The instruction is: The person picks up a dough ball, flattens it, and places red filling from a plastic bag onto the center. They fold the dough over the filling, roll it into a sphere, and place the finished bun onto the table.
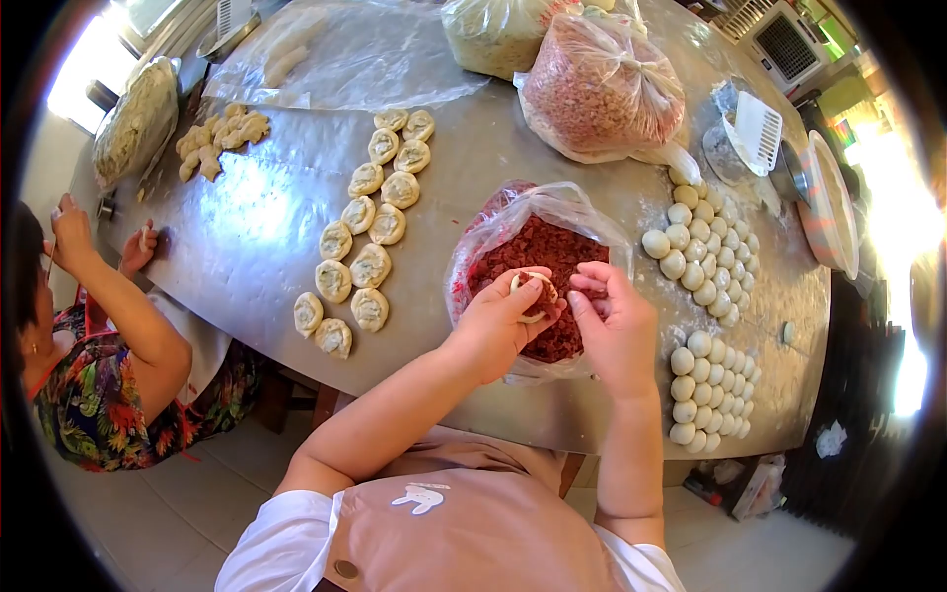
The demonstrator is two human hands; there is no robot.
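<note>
Over an open plastic bag of dark red filling (538,247), my left hand (493,321) holds a small piece of dough (534,298) with reddish filling in it. Its fingers curl round the dough's edge. Close by on the right, my right hand (612,321) has its thumb and fingers drawn together above the same bag; whatever may be between the fingertips is too small to make out. Left of the bag, filled round dough pieces (370,266) lie in two uneven columns on the metal table (434,168).
Dough balls (700,247) and a second group of them (710,390) sit at the right. Behind the bag stand a tied bag of pinkish filling (600,94) and a pale one (493,35). A co-worker (118,345) sits at the left, near dough lumps (222,138).
</note>
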